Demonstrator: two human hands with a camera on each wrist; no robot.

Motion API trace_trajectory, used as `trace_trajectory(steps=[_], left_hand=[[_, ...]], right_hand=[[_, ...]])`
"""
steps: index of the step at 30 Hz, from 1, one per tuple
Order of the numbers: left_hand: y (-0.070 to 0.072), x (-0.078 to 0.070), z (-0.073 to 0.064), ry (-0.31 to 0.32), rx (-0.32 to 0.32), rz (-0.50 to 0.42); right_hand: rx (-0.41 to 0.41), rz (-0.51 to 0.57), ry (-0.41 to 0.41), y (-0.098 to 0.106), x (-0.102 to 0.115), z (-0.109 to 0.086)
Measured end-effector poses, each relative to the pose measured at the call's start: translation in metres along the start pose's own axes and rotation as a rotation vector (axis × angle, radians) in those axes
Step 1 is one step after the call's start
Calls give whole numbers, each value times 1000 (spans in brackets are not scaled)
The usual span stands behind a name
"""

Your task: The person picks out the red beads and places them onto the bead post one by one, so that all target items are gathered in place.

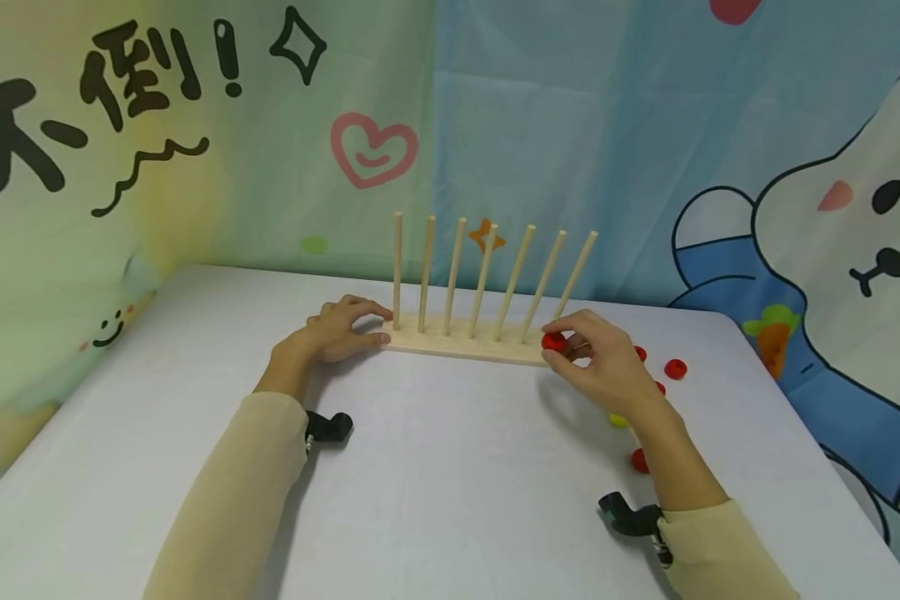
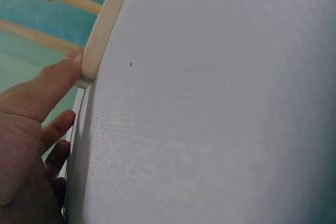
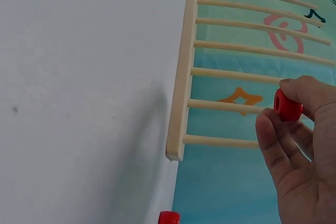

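Observation:
A pale wooden peg board [image 1: 465,344] with several upright wooden rods [image 1: 453,275] stands on the white table. My left hand [image 1: 337,329] grips its left end, thumb at the front corner and forefinger at the back. In the left wrist view the thumb [image 2: 63,74] presses on the end of the base, the other fingers curving loosely below. My right hand [image 1: 600,354] pinches a red bead [image 1: 553,342] between thumb and fingertips near the board's right end. In the right wrist view the bead's hole [image 3: 277,103] shows, and the bead overlaps the rods, none through it.
Beyond the right hand lie several loose beads, among them a red bead [image 1: 675,368], a yellow bead [image 1: 618,421] and another red bead [image 1: 641,460] partly behind the wrist. A printed cloth backdrop [image 1: 525,125] hangs behind the table [image 1: 450,483].

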State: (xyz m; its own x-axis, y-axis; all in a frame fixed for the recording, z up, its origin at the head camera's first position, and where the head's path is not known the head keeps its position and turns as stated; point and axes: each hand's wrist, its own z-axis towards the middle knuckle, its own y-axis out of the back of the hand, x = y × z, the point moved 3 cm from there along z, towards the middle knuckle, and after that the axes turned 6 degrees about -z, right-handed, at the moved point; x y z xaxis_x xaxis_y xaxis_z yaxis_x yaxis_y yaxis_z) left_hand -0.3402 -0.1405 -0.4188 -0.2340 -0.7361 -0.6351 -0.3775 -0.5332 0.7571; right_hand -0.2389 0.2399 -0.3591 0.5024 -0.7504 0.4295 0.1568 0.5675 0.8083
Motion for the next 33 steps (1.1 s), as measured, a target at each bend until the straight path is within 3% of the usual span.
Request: trace_trajectory(steps=[12,33], left_hand=[[0,3,-3,3,-1,-2],[-1,0,0,-7,-6,-7]], right_hand=[[35,-6,22,3,13,19],[43,100,176,-3,46,53]])
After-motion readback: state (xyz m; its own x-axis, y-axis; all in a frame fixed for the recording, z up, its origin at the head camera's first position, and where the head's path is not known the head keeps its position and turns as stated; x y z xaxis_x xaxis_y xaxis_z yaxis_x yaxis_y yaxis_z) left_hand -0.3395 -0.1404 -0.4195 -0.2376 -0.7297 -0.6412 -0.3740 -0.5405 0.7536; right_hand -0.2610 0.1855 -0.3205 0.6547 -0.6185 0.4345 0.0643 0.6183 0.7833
